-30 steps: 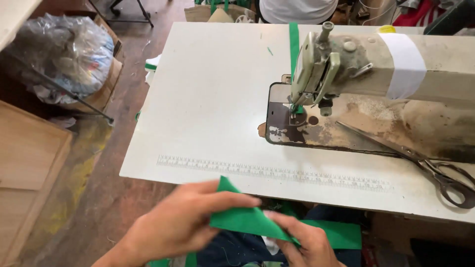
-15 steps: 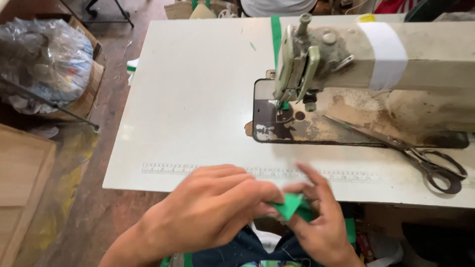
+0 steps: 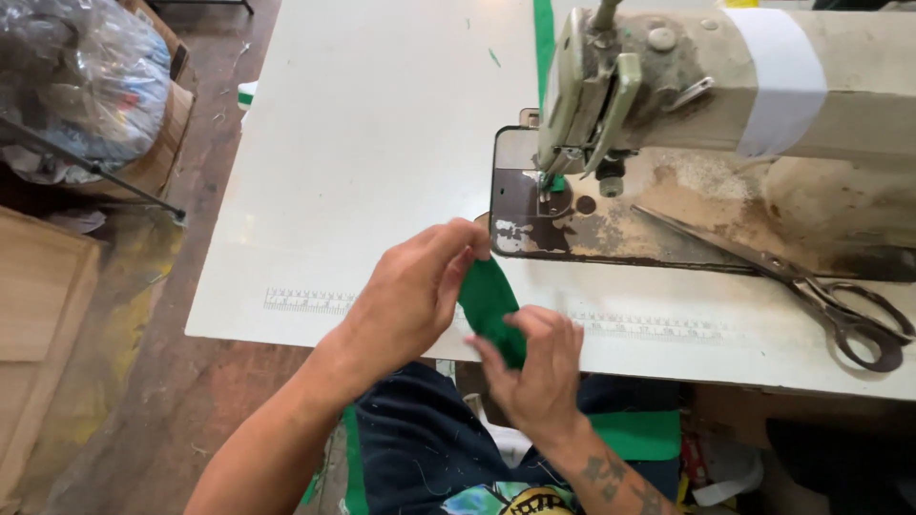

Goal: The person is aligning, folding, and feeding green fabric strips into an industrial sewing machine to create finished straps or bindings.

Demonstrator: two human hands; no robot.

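Observation:
A small piece of green fabric [image 3: 489, 303] is held between both hands over the front edge of the white sewing table [image 3: 382, 143]. My left hand [image 3: 410, 296] grips its upper end, fingers curled near the machine's metal bed plate. My right hand [image 3: 539, 367] pinches its lower end, just below the table edge. The worn beige sewing machine [image 3: 725, 86] stands right behind the hands, a scrap of green at its needle [image 3: 553, 181].
Large scissors [image 3: 821, 296] lie on the table at the right. A green strip [image 3: 544, 38] runs back from the machine. More green fabric [image 3: 634, 434] lies on my lap. A plastic-wrapped bundle [image 3: 86, 86] and wooden boards [image 3: 38, 324] are on the floor at left.
Both hands have risen from below the table edge up onto it, carrying the green fabric closer to the machine's bed plate. The fabric now looks folded into a narrower shape.

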